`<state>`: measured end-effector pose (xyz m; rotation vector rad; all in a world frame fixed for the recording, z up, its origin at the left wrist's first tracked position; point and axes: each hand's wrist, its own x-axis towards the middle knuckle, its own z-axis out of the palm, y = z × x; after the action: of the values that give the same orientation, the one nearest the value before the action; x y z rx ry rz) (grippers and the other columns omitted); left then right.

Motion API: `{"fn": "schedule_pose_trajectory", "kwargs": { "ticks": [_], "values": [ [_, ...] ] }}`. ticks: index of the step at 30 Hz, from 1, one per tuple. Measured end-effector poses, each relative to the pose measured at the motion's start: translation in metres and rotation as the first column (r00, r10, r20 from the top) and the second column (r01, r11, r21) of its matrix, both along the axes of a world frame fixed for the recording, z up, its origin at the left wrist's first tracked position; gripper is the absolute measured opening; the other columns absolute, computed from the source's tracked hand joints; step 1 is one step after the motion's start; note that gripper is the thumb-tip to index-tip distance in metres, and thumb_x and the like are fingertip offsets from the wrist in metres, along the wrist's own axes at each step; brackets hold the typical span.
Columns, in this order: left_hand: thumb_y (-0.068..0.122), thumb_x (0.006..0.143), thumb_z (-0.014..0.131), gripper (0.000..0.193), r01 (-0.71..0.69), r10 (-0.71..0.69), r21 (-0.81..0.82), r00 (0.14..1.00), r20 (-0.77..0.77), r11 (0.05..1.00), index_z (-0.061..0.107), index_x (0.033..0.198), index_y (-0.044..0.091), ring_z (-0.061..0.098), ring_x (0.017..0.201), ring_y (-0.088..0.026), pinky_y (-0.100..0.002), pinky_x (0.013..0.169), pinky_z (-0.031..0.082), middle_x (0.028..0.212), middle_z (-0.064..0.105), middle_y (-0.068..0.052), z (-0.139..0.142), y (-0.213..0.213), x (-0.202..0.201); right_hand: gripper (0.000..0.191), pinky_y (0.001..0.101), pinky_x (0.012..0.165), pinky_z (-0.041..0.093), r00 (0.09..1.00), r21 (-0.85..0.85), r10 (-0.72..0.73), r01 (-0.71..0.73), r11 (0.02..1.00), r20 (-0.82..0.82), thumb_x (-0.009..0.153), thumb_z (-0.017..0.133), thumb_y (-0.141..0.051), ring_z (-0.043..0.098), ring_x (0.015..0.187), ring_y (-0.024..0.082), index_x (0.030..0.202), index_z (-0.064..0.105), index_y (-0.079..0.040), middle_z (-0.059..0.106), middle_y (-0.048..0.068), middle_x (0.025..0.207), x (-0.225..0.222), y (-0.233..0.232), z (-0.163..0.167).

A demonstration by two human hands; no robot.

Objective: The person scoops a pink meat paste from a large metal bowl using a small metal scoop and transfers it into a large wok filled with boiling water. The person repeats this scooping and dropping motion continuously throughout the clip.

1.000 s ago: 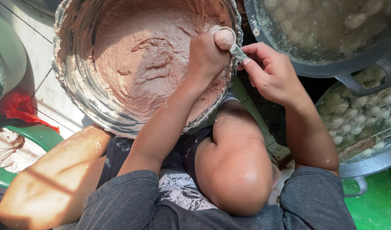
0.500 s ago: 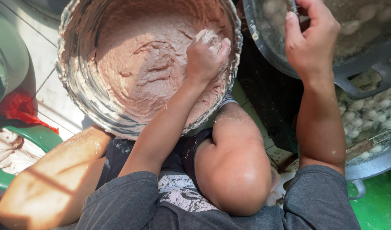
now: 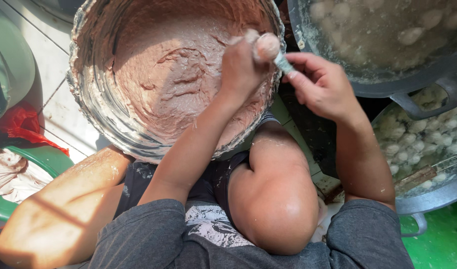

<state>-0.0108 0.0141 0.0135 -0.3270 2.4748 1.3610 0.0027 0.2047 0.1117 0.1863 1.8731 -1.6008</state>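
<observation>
The person wears a dark grey short-sleeved shirt (image 3: 154,234); its sleeves end above the elbows, leaving both forearms bare. Just below the shirt's front, toward the knees, shows a black garment with a white-and-grey printed pattern (image 3: 213,226). Both knees are bare, one lit by sun beside the left sleeve, the other rounded and just right of the print. Pale paste is smeared over the left hand (image 3: 241,65), thickest at the fingers. The right hand (image 3: 320,87) carries only faint specks, with a few more on the forearm near the right sleeve.
</observation>
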Motion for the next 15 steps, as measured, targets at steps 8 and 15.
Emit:
{"fn": "schedule_pose_trajectory", "kwargs": {
  "ticks": [8, 15],
  "values": [
    [0.055, 0.094, 0.057, 0.066, -0.005, 0.076, -0.319, 0.975, 0.211, 0.948, 0.055, 0.135, 0.003, 0.042, 0.142, -0.044, -0.065, 0.121, 0.027, 0.144, 0.053, -0.023, -0.02, -0.048, -0.082, 0.043, 0.0354, 0.084, 0.055, 0.589, 0.636, 0.395, 0.279, 0.72, -0.705, 0.097, 0.065, 0.007, 0.068, 0.097, 0.023, 0.139, 0.063, -0.003, 0.066, 0.014, 0.111, -0.041, 0.066, -0.024],
    [0.042, 0.108, 0.041, 0.051, 0.284, -0.272, -0.386, 0.958, 0.086, 0.878, 0.07, 0.099, 0.001, 0.062, 0.111, -0.043, -0.062, 0.104, 0.044, 0.106, 0.067, -0.025, -0.011, 0.011, -0.035, 0.04, 0.0365, 0.086, 0.056, 0.602, 0.535, 0.274, 0.308, 0.787, -0.75, 0.098, 0.063, 0.009, 0.067, 0.096, 0.021, 0.138, 0.062, 0.004, 0.068, 0.016, 0.112, -0.027, 0.068, -0.006]
  ]
}}
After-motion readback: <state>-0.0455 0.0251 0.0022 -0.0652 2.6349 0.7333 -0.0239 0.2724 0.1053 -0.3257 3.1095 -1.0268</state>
